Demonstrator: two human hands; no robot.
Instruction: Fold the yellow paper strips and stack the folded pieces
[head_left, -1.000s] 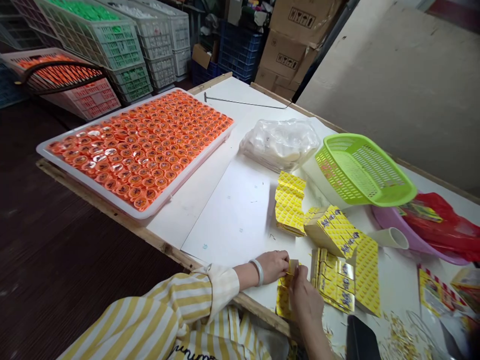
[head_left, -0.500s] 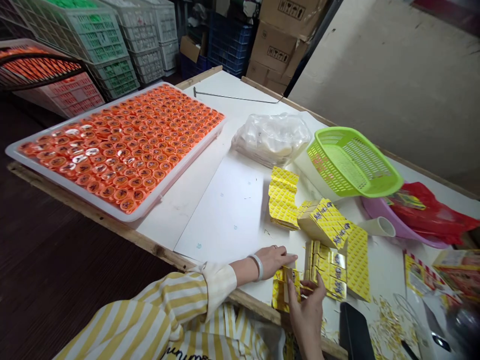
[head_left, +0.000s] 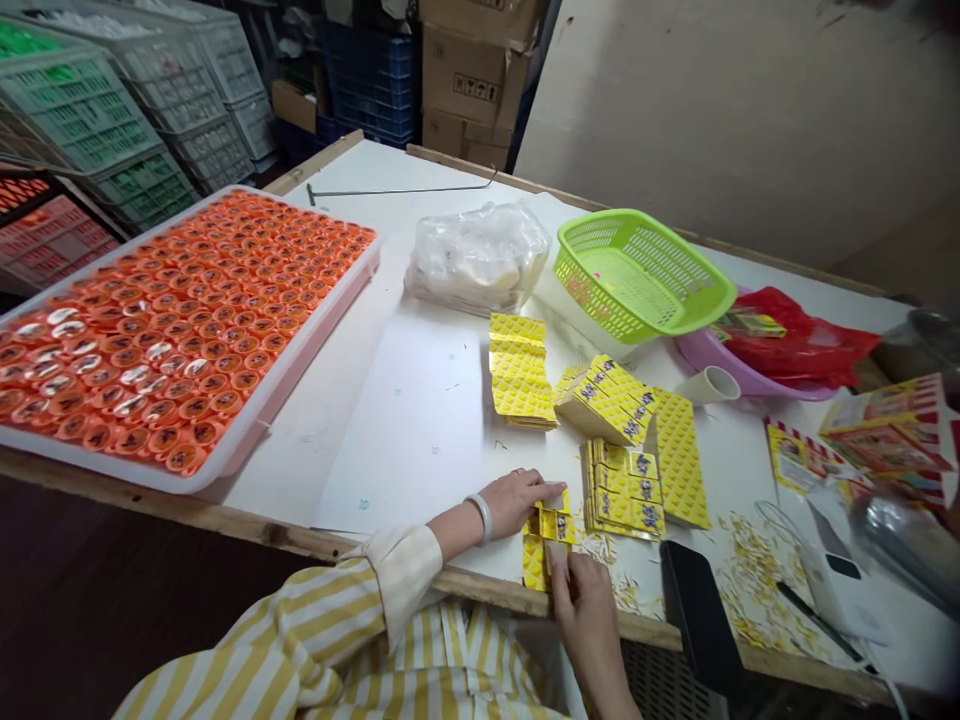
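A yellow printed card sheet point(head_left: 556, 527) lies at the table's front edge, between my two hands. My left hand point(head_left: 514, 503) holds its far end down, the fingers pressed together and pointing right. Closed on its near end is my right hand point(head_left: 589, 600), the thumb along the card; part of the sheet is hidden under the fingers. Just to the right sits a stack of cut yellow cards point(head_left: 622, 488). Behind it are a thicker card stack point(head_left: 611, 398), a long yellow stack point(head_left: 681, 460) and a wavy pile of yellow sheets point(head_left: 520, 370).
A white tray point(head_left: 247, 450) of orange round-topped pieces fills the left side. A plastic bag point(head_left: 480, 255), a green basket point(head_left: 645, 275) and a purple basin point(head_left: 701, 350) stand at the back. A black phone point(head_left: 697, 615) overhangs the front edge, near paper scraps point(head_left: 757, 570).
The view has turned right, so everything sits further left. My right hand has moved from beside the card stack to the near end of the sheet and closed on it. My left hand stays at the sheet.
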